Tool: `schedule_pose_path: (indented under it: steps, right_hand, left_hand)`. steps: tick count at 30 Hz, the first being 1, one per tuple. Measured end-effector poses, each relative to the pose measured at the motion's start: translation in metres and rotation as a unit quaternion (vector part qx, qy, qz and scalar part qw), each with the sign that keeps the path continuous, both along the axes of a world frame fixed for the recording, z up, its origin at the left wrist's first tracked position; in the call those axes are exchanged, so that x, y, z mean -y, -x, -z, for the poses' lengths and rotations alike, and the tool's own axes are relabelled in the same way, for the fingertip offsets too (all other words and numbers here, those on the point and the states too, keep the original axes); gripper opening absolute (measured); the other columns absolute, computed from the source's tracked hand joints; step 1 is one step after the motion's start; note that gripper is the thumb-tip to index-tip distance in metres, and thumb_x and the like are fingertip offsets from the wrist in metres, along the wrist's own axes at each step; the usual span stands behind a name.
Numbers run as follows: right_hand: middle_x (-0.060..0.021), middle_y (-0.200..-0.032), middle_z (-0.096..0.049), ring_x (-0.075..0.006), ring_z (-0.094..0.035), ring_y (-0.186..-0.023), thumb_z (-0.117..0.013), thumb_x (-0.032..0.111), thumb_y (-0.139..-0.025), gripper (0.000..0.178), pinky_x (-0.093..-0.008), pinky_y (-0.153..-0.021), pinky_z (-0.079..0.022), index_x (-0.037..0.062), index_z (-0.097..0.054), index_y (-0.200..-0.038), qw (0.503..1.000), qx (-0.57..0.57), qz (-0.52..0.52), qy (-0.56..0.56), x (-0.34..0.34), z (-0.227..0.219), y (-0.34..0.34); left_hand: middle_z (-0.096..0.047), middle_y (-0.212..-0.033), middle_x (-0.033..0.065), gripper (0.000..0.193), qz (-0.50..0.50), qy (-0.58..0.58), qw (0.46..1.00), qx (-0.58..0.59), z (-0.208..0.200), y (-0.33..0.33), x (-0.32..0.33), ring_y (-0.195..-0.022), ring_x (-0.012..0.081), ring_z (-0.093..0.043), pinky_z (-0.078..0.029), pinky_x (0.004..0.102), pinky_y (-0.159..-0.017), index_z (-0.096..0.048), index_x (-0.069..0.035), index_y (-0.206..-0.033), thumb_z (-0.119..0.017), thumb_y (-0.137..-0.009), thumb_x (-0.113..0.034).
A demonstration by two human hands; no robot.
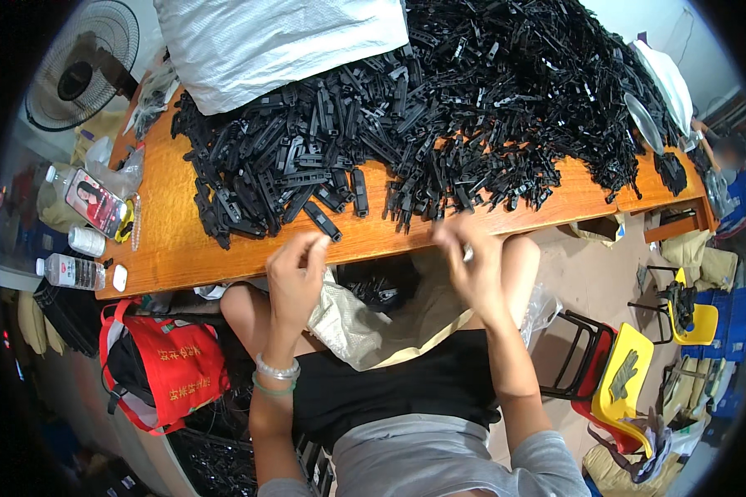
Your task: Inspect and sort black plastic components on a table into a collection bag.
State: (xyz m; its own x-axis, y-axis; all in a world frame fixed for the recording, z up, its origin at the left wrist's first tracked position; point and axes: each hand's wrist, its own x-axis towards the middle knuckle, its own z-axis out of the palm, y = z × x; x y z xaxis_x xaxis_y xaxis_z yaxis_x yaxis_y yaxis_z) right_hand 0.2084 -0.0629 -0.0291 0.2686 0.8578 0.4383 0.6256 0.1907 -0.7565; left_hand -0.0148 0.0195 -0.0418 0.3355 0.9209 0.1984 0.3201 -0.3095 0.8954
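- Left hand (297,277): centre-left of frame, fingers curled nearly closed at the near table edge; whether it holds anything cannot be told.
- Right hand (471,263): centre, fingers pinched narrow, blurred; contents unclear.
- Black plastic clips (439,116): long slotted pieces heaped across the upper frame.
- Wooden table (170,240): bare strip along its near edge, between heap and hands.

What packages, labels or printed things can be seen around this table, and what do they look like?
Flat red and white pack: left table end, rectangular, with a picture.
Water bottle: lying off the table's left corner, clear, pale label.
White woven sack: far table edge, large, plain.
Red bag: under the table's left side, yellow print.
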Motion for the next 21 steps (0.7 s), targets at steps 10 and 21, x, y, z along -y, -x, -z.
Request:
schedule_pose_path:
  steps: [10,21]
  right_hand:
    - [-0.0146,-0.080,-0.060,-0.0321,-0.061,-0.077,-0.070,0.018,-0.077,0.022,-0.0407,-0.066,-0.049,0.0005,-0.056,-0.081,0.960,0.207,0.168,0.086,-0.068,-0.006,-0.013]
    - [-0.0094,-0.077,-0.061,-0.0203,-0.059,-0.065,-0.070,0.005,-0.075,0.016,-0.0321,-0.063,-0.049,-0.0010,-0.063,-0.089,0.990,0.001,0.140,0.002,-0.076,-0.006,-0.024]
  left_hand:
    - [-0.062,-0.077,0.0199,0.010,-0.118,-0.123,0.982,-0.084,0.007,-0.018,-0.025,-0.070,0.0363,-0.061,-0.048,0.0401,-0.063,-0.057,0.004,-0.084,-0.058,-0.087,-0.005]
    - [-0.062,-0.073,0.0192,0.026,-0.140,-0.101,0.952,-0.252,0.003,-0.016,-0.026,-0.063,0.0369,-0.060,-0.045,0.0444,-0.058,-0.059,0.000,-0.076,-0.066,-0.082,-0.024]
